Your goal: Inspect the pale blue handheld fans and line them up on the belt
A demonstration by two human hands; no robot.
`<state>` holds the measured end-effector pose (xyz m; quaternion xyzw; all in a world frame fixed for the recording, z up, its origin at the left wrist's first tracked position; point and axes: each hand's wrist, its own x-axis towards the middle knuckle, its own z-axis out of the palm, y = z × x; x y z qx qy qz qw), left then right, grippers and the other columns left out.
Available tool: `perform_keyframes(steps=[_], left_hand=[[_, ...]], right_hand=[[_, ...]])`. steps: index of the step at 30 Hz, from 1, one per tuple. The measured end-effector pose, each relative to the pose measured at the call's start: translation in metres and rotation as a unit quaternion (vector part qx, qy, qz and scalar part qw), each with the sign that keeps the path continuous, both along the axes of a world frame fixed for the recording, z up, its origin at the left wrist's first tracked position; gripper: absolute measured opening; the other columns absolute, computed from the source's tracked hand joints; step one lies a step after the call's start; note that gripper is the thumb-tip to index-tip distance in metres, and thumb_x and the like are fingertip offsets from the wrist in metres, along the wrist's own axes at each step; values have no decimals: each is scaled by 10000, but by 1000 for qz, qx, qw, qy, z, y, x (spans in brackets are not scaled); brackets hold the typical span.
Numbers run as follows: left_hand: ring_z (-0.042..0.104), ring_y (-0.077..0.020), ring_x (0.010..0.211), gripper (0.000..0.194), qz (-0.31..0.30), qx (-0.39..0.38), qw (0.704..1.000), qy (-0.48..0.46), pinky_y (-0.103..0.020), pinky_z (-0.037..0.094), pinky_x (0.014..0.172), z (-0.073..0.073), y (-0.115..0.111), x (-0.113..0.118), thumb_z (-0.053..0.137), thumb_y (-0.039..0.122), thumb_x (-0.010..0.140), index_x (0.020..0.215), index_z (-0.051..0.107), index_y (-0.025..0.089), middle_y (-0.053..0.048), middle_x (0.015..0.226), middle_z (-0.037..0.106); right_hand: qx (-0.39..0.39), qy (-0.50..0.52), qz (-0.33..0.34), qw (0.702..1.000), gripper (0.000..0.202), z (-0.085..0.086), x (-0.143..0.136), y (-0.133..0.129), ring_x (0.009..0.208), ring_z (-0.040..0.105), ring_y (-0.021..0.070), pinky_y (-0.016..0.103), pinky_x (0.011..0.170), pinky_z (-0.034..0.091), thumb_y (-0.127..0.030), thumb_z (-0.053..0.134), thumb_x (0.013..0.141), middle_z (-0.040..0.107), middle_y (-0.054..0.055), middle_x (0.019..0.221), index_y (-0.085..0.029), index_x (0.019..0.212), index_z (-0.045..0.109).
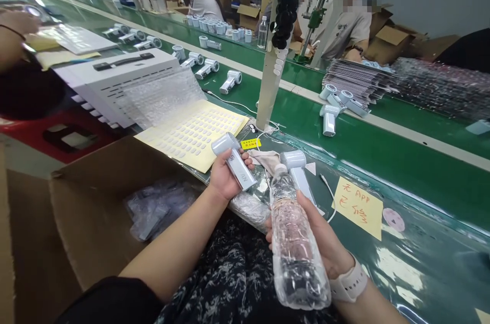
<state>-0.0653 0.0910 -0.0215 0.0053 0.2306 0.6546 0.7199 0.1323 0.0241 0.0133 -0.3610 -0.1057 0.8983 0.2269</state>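
Observation:
My left hand is wrapped round a light blue and silver handheld device, its round head pointing up and to the left. In my right hand lies a clear plastic bottle, with a whitish cloth at its neck. Just behind the bottle, a second such device rests on the table. A yellow sheet of small white oval stickers is beyond my left hand. To the right of the bottle is a yellow note with red handwriting.
More devices stand on the green conveyor. A metal post rises at the table edge. An open cardboard box holds plastic bags at lower left. A white case and a person's arm are at left.

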Motion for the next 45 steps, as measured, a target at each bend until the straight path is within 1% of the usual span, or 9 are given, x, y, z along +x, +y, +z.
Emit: perform_keyframes(steps=[4, 8, 11, 15, 22, 27, 31, 34, 45], left_hand=[[515, -131, 542, 208, 3, 7, 1000, -4, -245, 507, 524, -1, -1, -1, 453, 259, 863, 786, 587, 120, -36, 640, 526], [510, -121, 527, 196, 0, 17, 1000, -10, -231, 494, 515, -1, -3, -3, 486, 269, 845, 791, 593, 114, -24, 631, 514], [514, -118, 526, 200, -5, 22, 1000, -6, -229, 487, 516, -2, -5, -3, 510, 274, 826, 787, 604, 102, -31, 634, 527], [527, -123, 524, 195, -11, 26, 1000, 5, -234, 481, 518, -4, -6, -3, 554, 280, 790, 786, 621, 96, -38, 629, 547], [567, -128, 527, 200, -53, 23, 998, 32, -251, 493, 542, -10, -6, -3, 609, 299, 768, 775, 639, 101, -40, 633, 591], [625, -143, 551, 184, -97, 26, 992, 80, -272, 522, 588, -14, -4, 1, 650, 295, 761, 782, 646, 112, -44, 647, 651], [646, -166, 540, 236, -133, 45, 979, 149, -298, 530, 577, -13, -2, 7, 720, 321, 710, 783, 653, 107, -67, 663, 695], [652, -165, 528, 283, -145, 55, 966, 207, -286, 525, 554, -11, -7, 14, 778, 334, 655, 780, 653, 113, -63, 663, 707], [612, -139, 477, 426, -345, 109, 899, 245, -230, 500, 475, 34, -75, 70, 838, 458, 591, 774, 643, 126, -31, 553, 657]], right_hand=[[212, -98, -21, 972, 491, 24, -5, 35, 714, 700, 209, 337, 666, 577, -617, 751, 722, 732, 60, 814, -181, 930, 666], [550, -280, -123, 777, 524, 44, -32, 100, 1055, 651, 287, 474, 970, 492, -500, 807, 695, 687, 113, 1145, -206, 1074, 595], [619, -383, -158, 667, 653, 41, -67, 147, 1153, 603, 330, 508, 1005, 458, -456, 828, 651, 628, 173, 1241, -183, 1146, 501], [632, -424, -143, 633, 637, 18, -115, 182, 1131, 627, 308, 465, 959, 497, -406, 753, 739, 616, 201, 1247, -167, 1208, 395], [689, -433, -45, 579, 609, 8, -103, 174, 1111, 627, 328, 523, 979, 480, -264, 706, 746, 630, 176, 1243, -169, 1287, 443], [774, -529, 27, 347, 256, 8, -41, 134, 1158, 553, 366, 582, 1007, 440, -235, 605, 835, 624, 188, 1181, -150, 1071, 656], [780, -569, 58, 253, 150, -21, -22, 102, 1279, 445, 405, 602, 1022, 422, -127, 574, 849, 517, 222, 1356, -150, 757, 690], [776, -570, 39, 268, 224, -29, -17, 89, 1273, 460, 387, 594, 1052, 400, -96, 526, 877, 538, 223, 1334, -145, 712, 669], [705, -429, -103, 556, 71, 37, 37, 7, 1190, 574, 284, 470, 926, 491, -301, 618, 898, 595, 63, 1247, -280, 841, 653]])
